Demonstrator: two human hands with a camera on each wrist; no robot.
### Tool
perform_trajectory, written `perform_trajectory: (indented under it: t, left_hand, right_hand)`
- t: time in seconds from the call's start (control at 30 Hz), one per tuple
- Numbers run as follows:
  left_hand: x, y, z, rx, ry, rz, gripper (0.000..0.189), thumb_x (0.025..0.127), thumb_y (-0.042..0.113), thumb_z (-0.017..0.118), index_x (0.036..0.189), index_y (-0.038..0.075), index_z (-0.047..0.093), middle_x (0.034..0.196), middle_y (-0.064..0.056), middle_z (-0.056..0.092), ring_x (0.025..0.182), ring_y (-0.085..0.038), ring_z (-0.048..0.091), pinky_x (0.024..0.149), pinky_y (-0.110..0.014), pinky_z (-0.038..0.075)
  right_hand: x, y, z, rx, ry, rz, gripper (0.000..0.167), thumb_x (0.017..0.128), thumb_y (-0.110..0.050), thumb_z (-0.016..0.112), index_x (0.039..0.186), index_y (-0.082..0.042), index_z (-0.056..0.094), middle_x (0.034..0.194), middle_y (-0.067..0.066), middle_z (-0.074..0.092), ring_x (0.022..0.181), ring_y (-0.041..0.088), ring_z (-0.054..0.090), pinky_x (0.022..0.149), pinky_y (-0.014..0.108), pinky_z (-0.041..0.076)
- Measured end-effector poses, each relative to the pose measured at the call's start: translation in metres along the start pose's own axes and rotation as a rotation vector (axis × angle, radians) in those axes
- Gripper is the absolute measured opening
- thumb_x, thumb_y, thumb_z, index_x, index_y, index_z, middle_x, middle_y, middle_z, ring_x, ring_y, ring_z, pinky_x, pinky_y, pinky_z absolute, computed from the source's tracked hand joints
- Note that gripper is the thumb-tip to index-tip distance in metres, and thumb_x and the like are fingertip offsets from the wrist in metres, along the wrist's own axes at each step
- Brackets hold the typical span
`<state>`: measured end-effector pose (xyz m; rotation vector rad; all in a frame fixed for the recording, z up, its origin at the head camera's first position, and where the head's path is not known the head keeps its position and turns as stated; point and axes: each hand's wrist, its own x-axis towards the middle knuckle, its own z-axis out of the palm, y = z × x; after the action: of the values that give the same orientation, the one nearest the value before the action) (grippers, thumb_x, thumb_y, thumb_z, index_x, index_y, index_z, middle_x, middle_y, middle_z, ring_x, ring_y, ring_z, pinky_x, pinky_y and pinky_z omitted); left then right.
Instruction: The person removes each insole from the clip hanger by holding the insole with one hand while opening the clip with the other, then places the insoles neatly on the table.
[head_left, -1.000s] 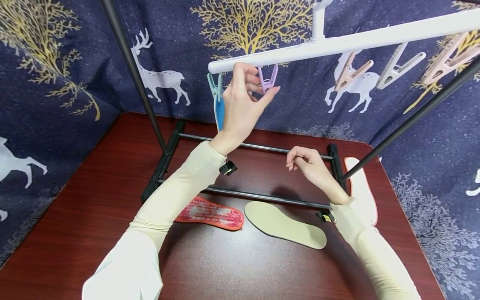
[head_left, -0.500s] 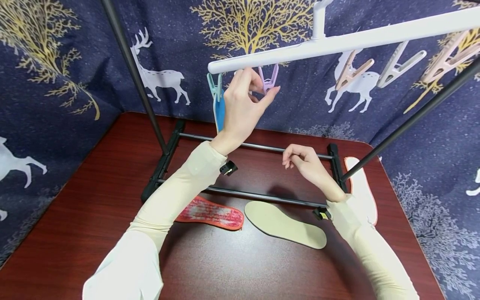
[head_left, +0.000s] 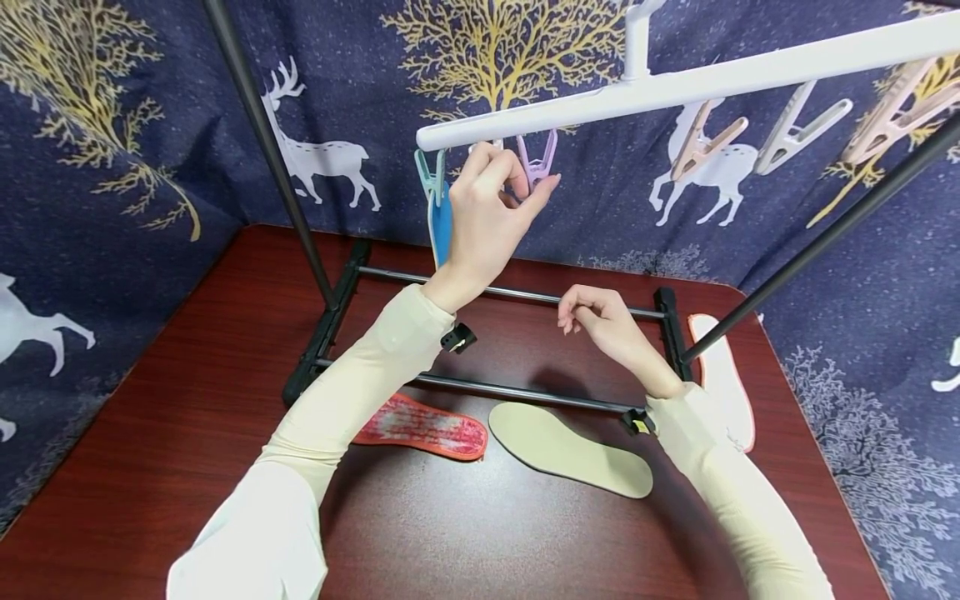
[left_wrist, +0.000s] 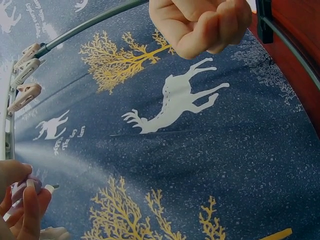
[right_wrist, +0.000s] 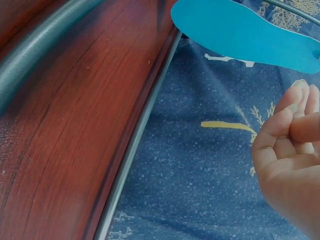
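Observation:
My left hand [head_left: 487,208] is raised just under the white hanger bar [head_left: 675,93] in the head view. Its thumb and fingers pinch a purple clothespin [head_left: 536,158] that hangs from the bar; the left wrist view also has the purple clothespin [left_wrist: 30,184] between the fingertips. Beside that hand a teal clothespin [head_left: 431,177] holds a blue insole [head_left: 440,227], partly covered by the hand. Lower and to the right, my right hand [head_left: 603,323] hovers with loosely curled fingers, holding nothing. In the right wrist view the blue insole [right_wrist: 240,35] hangs above the right hand [right_wrist: 292,160].
On the brown table [head_left: 420,533] lie a red patterned insole [head_left: 423,429], a beige insole [head_left: 573,454] and a white insole [head_left: 722,375]. A black rack's pole [head_left: 270,150] rises on the left, another on the right. Beige and grey clothespins [head_left: 798,129] hang farther right.
The left hand's fingers have slid slightly down from the bar while staying at the purple clothespin. My right hand has drifted a little left and up. The insoles have not moved.

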<state>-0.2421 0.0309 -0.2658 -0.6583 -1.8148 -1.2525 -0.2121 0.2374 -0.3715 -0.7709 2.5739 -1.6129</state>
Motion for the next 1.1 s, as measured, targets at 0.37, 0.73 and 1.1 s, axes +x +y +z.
perform_trajectory:
  t: [0.37,0.73,1.1]
  left_hand:
    - [-0.001,0.001,-0.001,-0.005,-0.008,-0.002,0.036,0.087,0.02,0.073,0.068,0.001,0.05,0.084,-0.013,0.051,0.073,-0.019,0.056,0.059,-0.026,0.054]
    - [-0.001,0.003,-0.001,0.002,-0.008,0.006,0.035,0.087,0.02,0.073,0.068,0.001,0.05,0.084,-0.013,0.051,0.071,-0.018,0.056,0.059,-0.02,0.051]
    - [-0.001,0.005,-0.002,0.011,-0.017,-0.005,0.033,0.087,0.021,0.072,0.07,0.002,0.051,0.085,-0.012,0.052,0.075,-0.019,0.057,0.059,-0.016,0.049]
  right_hand:
    - [0.008,0.001,0.002,0.014,0.003,-0.004,0.028,0.095,0.011,0.036,0.085,0.004,0.061,0.076,0.007,0.061,0.068,0.019,0.06,0.061,0.024,0.05]
    - [0.02,0.002,0.01,0.064,0.005,-0.009,0.026,0.094,0.012,0.036,0.09,0.005,0.06,0.079,0.009,0.063,0.07,0.018,0.06,0.061,0.025,0.049]
    - [0.029,0.004,0.019,0.11,0.001,0.0,0.02,0.096,0.009,0.038,0.096,0.008,0.058,0.079,-0.006,0.063,0.073,0.017,0.062,0.061,0.027,0.048]
